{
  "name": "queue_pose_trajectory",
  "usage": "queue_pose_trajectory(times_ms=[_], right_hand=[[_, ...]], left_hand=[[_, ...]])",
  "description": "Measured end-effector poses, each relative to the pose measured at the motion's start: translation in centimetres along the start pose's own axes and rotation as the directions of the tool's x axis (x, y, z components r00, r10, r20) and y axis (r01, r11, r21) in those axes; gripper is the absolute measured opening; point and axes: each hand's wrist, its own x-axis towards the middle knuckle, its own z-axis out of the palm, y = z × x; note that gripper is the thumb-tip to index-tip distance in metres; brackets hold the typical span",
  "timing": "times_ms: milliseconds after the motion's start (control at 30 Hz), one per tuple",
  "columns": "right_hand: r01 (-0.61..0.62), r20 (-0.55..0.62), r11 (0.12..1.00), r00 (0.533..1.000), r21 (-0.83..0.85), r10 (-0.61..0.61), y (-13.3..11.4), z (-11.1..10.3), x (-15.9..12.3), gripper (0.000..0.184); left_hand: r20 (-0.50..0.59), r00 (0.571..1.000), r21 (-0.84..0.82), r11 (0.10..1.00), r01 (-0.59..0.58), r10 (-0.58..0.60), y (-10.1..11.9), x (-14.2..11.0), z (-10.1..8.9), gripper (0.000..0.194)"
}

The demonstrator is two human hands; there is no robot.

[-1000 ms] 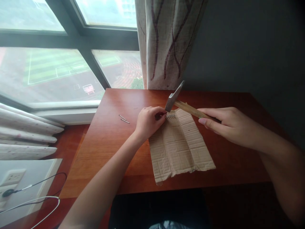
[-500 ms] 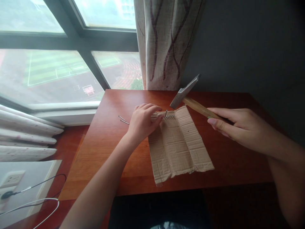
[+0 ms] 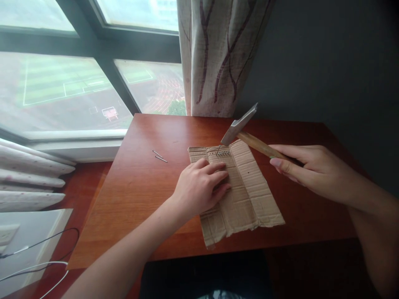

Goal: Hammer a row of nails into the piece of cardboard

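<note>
My right hand (image 3: 307, 166) is closed around the wooden handle of a hammer (image 3: 239, 123). The hammer's metal head hangs above the far edge of a creased piece of cardboard (image 3: 241, 199). In that edge a nail (image 3: 218, 150) stands, leaning slightly, beside a row of small nail heads or holes (image 3: 223, 153). My left hand (image 3: 202, 185) rests on the cardboard's left part, nearer to me than the nail, its fingers stretched out and holding nothing.
Two loose nails (image 3: 160, 156) lie on the reddish wooden table (image 3: 131, 199) left of the cardboard. Behind the table hangs a curtain (image 3: 212, 62) next to a window (image 3: 71, 91). Cables (image 3: 40, 241) run at the lower left.
My left hand has let go of the nail and moved back toward me onto the cardboard. The nail stands by itself. The hammer head has dropped slightly, close to the nail.
</note>
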Motion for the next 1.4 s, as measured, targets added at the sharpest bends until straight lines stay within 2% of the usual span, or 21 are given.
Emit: queue_pose_trajectory(times_ms=[300,600,933,1167,1400], right_hand=[[0.001,0.014,1.0,1.0,0.029,-0.001,-0.9,0.1,-0.1,0.04],[0.02,0.003,1.0,1.0,0.003,-0.02,-0.6,0.3,0.4,0.038],[0.024,0.001,0.999,1.0,-0.023,-0.024,-0.6,0.2,0.5,0.038],[0.109,0.016,0.994,0.994,-0.012,-0.109,-0.7,0.4,0.9,0.033],[0.045,0.0,0.999,0.999,-0.022,-0.045,-0.7,0.3,0.8,0.038]], left_hand=[[-0.049,0.999,-0.08,0.997,0.007,-0.011,-0.4,-0.2,0.5,0.024],[-0.06,0.998,-0.036,0.999,0.021,-0.023,0.0,-0.2,0.2,0.024],[-0.083,0.997,-0.045,0.999,0.002,-0.006,-0.3,-0.5,0.6,0.024],[-0.091,0.996,-0.047,0.999,0.001,-0.005,-0.3,-0.4,0.5,0.023],[-0.089,0.996,-0.048,0.999,0.003,-0.008,-0.3,-0.4,0.6,0.022]])
